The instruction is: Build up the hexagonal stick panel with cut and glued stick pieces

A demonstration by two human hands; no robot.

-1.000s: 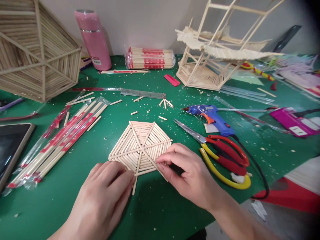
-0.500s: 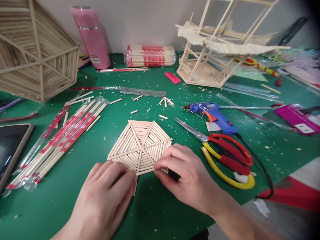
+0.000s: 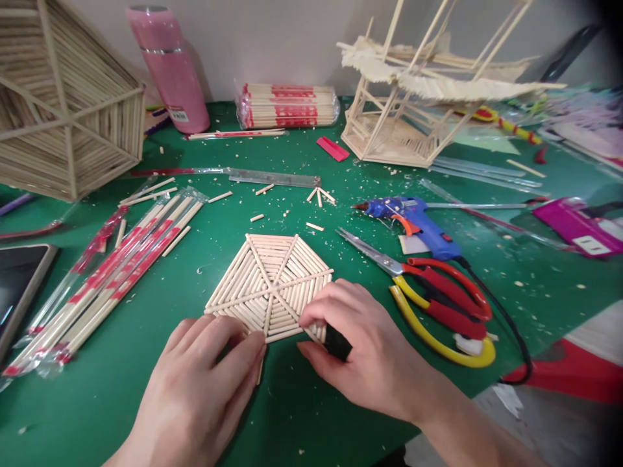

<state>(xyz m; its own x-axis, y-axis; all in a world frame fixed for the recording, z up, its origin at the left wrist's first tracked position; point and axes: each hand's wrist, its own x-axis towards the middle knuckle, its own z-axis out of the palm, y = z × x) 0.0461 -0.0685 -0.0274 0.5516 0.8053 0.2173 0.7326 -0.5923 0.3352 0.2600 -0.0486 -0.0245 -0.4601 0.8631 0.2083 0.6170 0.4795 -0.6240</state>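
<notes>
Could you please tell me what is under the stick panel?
The green table surrounds the stick panel; whatever lies directly beneath is covered. The left hand and right hand hide parts of its near edge.

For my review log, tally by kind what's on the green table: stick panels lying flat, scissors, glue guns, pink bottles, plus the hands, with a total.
Hands (left hand, right hand): 2
Stick panel lying flat: 1
Scissors: 1 pair
Glue gun: 1
Pink bottle: 1
Total: 6
</notes>
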